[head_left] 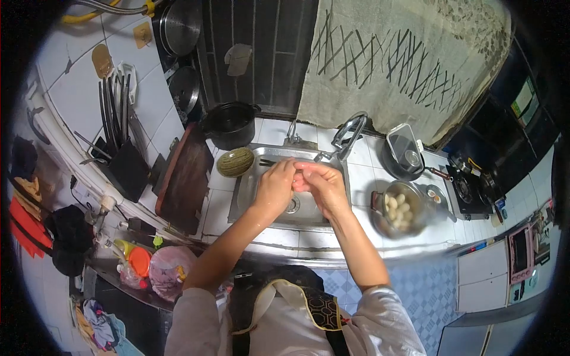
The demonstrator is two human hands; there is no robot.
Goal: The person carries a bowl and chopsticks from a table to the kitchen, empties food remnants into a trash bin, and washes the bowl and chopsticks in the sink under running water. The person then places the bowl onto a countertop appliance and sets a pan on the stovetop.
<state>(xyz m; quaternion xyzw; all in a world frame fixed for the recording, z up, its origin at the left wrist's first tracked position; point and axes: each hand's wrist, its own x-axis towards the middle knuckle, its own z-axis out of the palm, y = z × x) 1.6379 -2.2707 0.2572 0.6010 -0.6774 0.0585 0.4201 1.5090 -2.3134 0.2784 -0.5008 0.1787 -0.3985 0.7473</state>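
My left hand (275, 185) and my right hand (324, 184) meet over a steel sink (238, 199). Both have curled fingers, and the fingertips touch or overlap. Whatever lies between them, if anything, is hidden. The skin looks wet. Behind my left hand, dark stick-like ends (267, 162) show at the back of the sink. A chrome faucet (351, 129) rises beyond my right hand. Farther right stands a metal pot (380, 224) with several pale, egg-shaped pieces (399, 209) inside; its right side is hazy.
A green striped bowl (234, 162) sits at the sink's left back corner, near a black pot (230, 124). A brown cutting board (185, 178) leans at the left beside a dark utensil holder (123, 170). At the right are a pan (404, 169) and a stove (469, 188).
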